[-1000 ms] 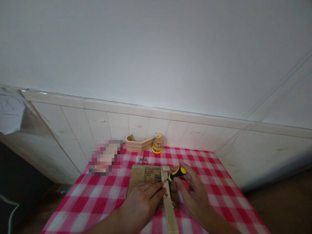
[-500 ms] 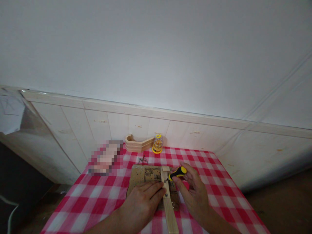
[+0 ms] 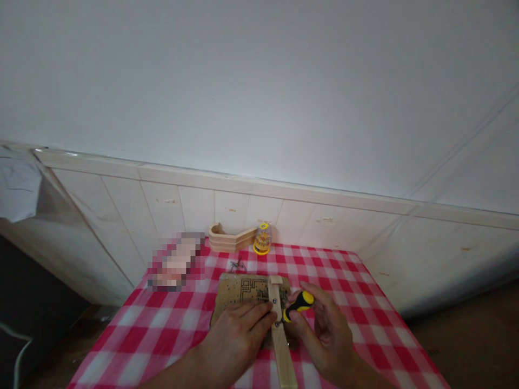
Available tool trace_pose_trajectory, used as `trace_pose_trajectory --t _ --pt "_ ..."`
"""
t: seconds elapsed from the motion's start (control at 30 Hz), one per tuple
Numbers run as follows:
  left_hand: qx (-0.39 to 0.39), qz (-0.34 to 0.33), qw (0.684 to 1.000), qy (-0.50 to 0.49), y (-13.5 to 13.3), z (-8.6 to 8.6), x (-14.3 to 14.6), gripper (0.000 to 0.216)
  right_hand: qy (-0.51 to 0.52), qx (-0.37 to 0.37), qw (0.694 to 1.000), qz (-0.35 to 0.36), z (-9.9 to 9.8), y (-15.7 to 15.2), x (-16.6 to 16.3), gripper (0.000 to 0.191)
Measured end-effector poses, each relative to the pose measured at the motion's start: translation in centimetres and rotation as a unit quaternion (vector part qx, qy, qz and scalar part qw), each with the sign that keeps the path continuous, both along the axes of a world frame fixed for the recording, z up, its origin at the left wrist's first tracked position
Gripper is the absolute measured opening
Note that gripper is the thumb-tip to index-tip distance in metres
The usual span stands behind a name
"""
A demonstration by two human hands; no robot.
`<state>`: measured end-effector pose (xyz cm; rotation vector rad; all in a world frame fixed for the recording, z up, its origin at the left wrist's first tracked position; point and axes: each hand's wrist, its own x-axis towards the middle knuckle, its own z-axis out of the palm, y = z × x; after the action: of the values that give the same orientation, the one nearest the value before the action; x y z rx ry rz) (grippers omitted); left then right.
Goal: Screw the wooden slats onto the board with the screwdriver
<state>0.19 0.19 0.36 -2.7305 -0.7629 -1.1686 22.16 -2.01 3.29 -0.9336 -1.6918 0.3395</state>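
Observation:
My left hand [image 3: 237,337] lies flat on a brown board with a dark printed pattern [image 3: 243,292], fingers stretched out against a pale wooden strip [image 3: 280,340] that runs toward me across the board. My right hand [image 3: 324,329] is closed round a yellow and black screwdriver [image 3: 298,305], whose tip points at a screw on the strip's right side, just past my left fingertips.
The red and white checked tablecloth [image 3: 357,319] covers the table up to a white panelled wall. At the back stand a curved wooden piece [image 3: 231,238] and a yellow bit holder [image 3: 263,239]. A few dark screws [image 3: 236,265] lie behind the board. A blurred patch [image 3: 176,261] sits at back left.
My right hand has brought the screwdriver nearer to me along the strip, from the upper screw to a lower one. My left hand has stayed put on the board.

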Motion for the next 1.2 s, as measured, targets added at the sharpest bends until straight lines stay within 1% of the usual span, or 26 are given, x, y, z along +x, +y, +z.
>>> trace_pose_trajectory --t 0.23,0.4,0.63,0.87,1.0,1.2 --pt "-0.011 -0.002 1.0 -0.003 0.0 -0.2 0.0 0.029 0.016 -0.019 1.0 0.007 0.0 -0.2 0.1 0.043" --pt "-0.006 0.0 1.0 0.01 0.0 -0.3 0.0 0.029 0.01 -0.025 1.0 0.006 0.4 -0.5 0.1 0.043" --pt "-0.006 0.0 1.0 0.009 0.1 -0.5 -0.1 0.029 0.013 -0.024 1.0 0.014 0.5 -0.5 0.0 0.044" --pt "-0.015 -0.002 1.0 0.012 0.0 -0.5 -0.1 0.031 -0.005 -0.024 0.999 0.021 0.7 -0.4 0.0 0.045" --pt "-0.013 -0.002 1.0 0.006 0.0 -0.1 0.0 0.029 -0.015 -0.013 1.0 0.009 0.4 -0.2 0.1 0.046" --pt "-0.002 0.01 1.0 -0.001 -0.1 -0.2 0.1 0.028 -0.002 -0.002 1.0 -0.02 -0.3 0.0 0.0 0.04"
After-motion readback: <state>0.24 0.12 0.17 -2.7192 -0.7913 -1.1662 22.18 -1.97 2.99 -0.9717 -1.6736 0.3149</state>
